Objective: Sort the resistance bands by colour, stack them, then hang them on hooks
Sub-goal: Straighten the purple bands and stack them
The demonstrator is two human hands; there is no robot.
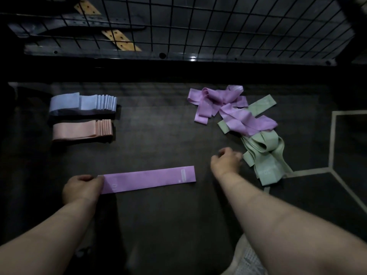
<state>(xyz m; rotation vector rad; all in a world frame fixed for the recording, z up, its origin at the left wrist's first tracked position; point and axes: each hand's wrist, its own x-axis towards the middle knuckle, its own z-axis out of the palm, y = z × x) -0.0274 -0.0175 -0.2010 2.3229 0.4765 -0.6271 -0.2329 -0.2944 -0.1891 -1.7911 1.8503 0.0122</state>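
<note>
Hands: left hand point(82, 188) pinches the left end of the flat purple band point(149, 179) | right hand point(226, 160) curled just beside the green bands point(266, 155), grip blurred, cannot tell | Axis: band runs left-right on the surface point(158, 135) | tangled purple bands point(218, 104) lie far-right, nearer the right hand

A purple band point(149, 179) lying flat on the tabletop point(158, 126) carried the number "10", printed sideways near its left end. A white label patch point(183, 175) near its right end was too small to read. A green band point(267, 172) in the loose pile showed faint pale marks (possibly digits, not legible).
</note>
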